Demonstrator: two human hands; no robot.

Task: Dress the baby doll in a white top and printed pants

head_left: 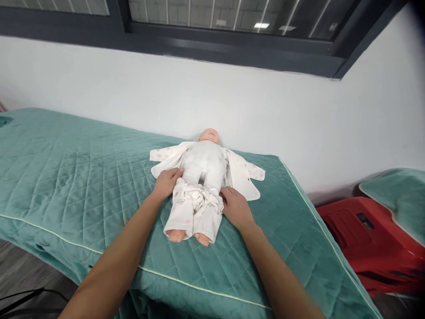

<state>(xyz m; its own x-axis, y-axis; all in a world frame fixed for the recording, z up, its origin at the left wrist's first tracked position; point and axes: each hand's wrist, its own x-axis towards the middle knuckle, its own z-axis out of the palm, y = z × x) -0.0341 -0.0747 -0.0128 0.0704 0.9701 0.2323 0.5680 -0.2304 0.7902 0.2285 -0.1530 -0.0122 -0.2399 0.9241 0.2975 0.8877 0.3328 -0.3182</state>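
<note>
A baby doll (204, 161) with a white cloth body lies on its back, head toward the wall. Its white patterned jacket (241, 175) is spread open at both sides, the sleeves stretched outward. White printed trousers (181, 215) cover the lower legs, their waistband bunched around the thighs, and the bare feet stick out below. My left hand (168, 182) is closed at the left of the thighs, by the waistband and the jacket's edge. At the right side of the waistband, my right hand (235, 206) has its fingers curled against the trousers. Both sets of fingertips are partly hidden.
A green quilted cover (83, 177) lies over the bed, which stands against a white wall (265, 110). Above is a dark-framed window (199, 44) with bars. Red plastic stools (368, 235) stand at the right, with green fabric over them. Dark cables (29, 294) show at lower left.
</note>
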